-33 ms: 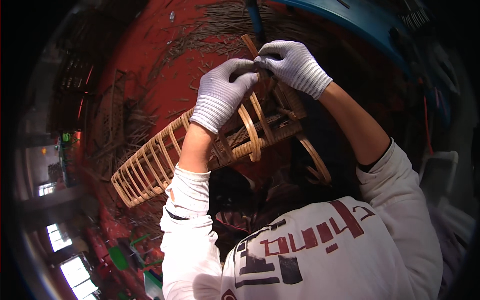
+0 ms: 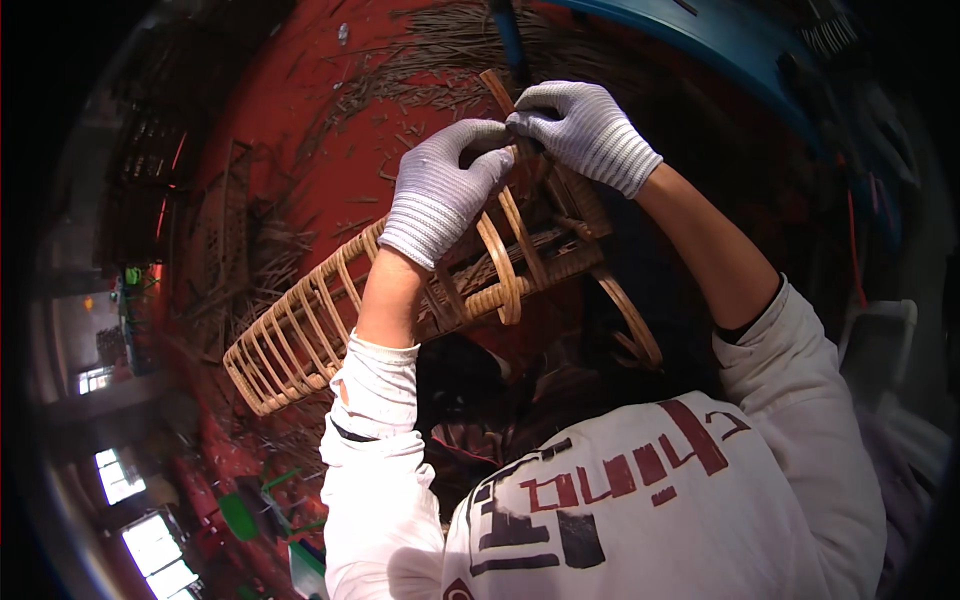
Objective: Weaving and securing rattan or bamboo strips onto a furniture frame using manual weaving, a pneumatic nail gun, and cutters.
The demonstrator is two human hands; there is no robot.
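while the rattan frame (image 2: pixel 485 300) slants above the red floor (image 2: pixel 340 170) | left hand (image 2: pixel 440 185) curled, grip unclear | right hand (image 2: pixel 585 130) pinched by the frame's far edge, contents hidden | steady pressure should help

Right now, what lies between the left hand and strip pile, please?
In the head view, red floor with scattered strips separates the left hand and pile.

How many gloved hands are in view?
2: the left hand and, close beside it, the right hand, both at the wicker frame. Others could be hidden in shadow.
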